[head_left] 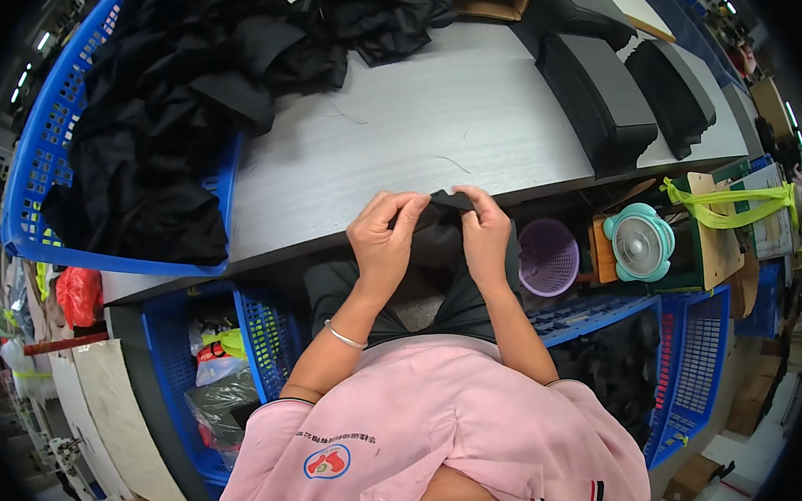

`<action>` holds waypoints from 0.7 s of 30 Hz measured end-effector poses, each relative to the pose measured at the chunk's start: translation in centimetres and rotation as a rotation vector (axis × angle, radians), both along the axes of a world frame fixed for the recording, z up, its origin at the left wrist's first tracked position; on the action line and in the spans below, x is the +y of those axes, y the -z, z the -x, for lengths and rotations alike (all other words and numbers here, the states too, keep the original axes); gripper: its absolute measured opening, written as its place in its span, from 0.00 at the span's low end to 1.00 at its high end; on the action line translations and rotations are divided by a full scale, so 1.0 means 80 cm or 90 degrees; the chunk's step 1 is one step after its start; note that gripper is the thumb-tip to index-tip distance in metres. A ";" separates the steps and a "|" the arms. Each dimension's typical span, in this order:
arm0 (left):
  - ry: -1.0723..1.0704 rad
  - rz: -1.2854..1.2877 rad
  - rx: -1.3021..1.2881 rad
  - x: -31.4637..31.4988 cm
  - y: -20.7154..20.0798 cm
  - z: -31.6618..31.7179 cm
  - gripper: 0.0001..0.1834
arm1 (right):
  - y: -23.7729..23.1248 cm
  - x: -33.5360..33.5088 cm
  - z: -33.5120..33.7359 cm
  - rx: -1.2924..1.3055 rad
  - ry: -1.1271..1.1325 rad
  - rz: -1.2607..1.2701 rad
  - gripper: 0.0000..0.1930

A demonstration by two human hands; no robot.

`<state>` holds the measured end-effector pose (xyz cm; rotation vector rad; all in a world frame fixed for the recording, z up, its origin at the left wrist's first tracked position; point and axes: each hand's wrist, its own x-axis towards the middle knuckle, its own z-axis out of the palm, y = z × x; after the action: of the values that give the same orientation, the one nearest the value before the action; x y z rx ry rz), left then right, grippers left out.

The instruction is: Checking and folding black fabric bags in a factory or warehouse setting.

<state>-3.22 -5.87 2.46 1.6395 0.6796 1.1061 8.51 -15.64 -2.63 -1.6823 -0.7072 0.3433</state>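
At the table's front edge a small piece of black cloth (pixel 444 200) is stretched between my two hands. My left hand (pixel 382 240) pinches its left end between thumb and fingers. My right hand (pixel 484 242) is closed on the right end, index finger bent over the top. Most of the cloth hanging below my fingers blends into the dark trousers behind it, so its full shape is hidden. A loose dark thread (pixel 453 165) lies on the pale table (pixel 400 108) just beyond my hands.
A blue basket (pixel 43 169) heaped with black fabric (pixel 162 98) stands at the left. Stacks of black cut pieces (pixel 599 93) lie at the far right. Below the table's right edge are a purple bin (pixel 548 258), a teal fan (pixel 638 242) and a blue crate (pixel 695 360).
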 end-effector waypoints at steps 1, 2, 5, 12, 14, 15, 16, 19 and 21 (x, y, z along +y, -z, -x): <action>-0.036 -0.074 0.039 0.009 0.004 0.003 0.03 | 0.000 -0.002 0.006 0.274 -0.057 -0.147 0.09; -0.071 -0.147 0.078 0.020 0.010 0.005 0.03 | -0.001 -0.009 0.009 0.274 -0.058 -0.144 0.09; -0.049 -0.063 0.012 0.047 0.029 0.004 0.04 | -0.039 -0.016 0.036 0.722 -0.305 -0.172 0.12; 0.214 0.506 -0.108 0.058 0.072 0.025 0.16 | -0.062 0.001 -0.010 0.088 -0.102 -0.033 0.10; 0.504 0.711 -0.045 0.029 0.046 0.028 0.14 | -0.052 0.016 -0.023 0.003 -0.041 -0.031 0.09; 0.597 0.681 -0.048 0.023 0.042 0.032 0.14 | -0.039 0.023 -0.027 -0.009 -0.094 -0.048 0.09; 0.686 0.650 -0.051 0.016 0.041 0.038 0.15 | -0.028 0.028 -0.025 -0.019 -0.148 -0.064 0.09; 0.746 0.558 -0.149 -0.009 0.111 0.058 0.21 | 0.011 0.047 0.036 0.086 -0.279 -0.009 0.10; 0.797 0.415 -0.137 -0.014 0.113 0.050 0.27 | 0.045 0.047 0.065 0.224 -0.350 0.004 0.12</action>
<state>-7.19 -6.97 -6.57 1.0018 -0.1874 0.0855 3.28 -11.88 -6.19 -1.3584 -0.8912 1.0023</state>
